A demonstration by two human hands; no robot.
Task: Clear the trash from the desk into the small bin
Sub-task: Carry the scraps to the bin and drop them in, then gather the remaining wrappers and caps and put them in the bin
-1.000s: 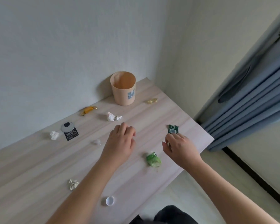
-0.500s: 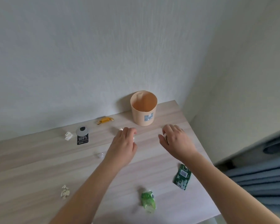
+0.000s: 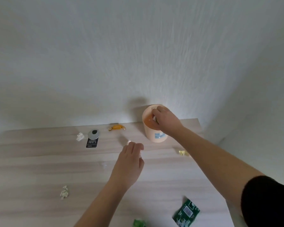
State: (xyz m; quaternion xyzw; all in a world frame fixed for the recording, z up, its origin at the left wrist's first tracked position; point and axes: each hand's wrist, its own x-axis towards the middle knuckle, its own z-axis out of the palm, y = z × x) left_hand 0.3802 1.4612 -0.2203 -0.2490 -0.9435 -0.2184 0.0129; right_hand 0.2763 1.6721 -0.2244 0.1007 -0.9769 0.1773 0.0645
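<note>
The small peach bin [image 3: 150,136] stands at the back of the wooden desk [image 3: 39,171], against the wall. My right hand [image 3: 166,121] hangs over the bin's mouth, its fingers pinched on a small white scrap [image 3: 154,118]. My left hand [image 3: 129,161] is lower, left of the bin, curled down over a crumpled white paper [image 3: 129,142] that shows at its fingertips. Loose trash lies around: an orange candy wrapper [image 3: 116,127], a white paper ball [image 3: 80,137], a black-and-grey tag [image 3: 92,140], a gold wrapper [image 3: 184,152] and a dark green packet [image 3: 186,213].
A clear wrapper [image 3: 104,164] lies left of my left hand. Further trash is a white crumpled piece [image 3: 64,192] at the front left and a light green wrapper [image 3: 138,223] at the bottom edge. The wall runs right behind the bin; the desk's right edge is near.
My right hand has risen from the desk to above the bin with the white scrap. My left hand stays closed over the crumpled paper. The view has tilted up.
</note>
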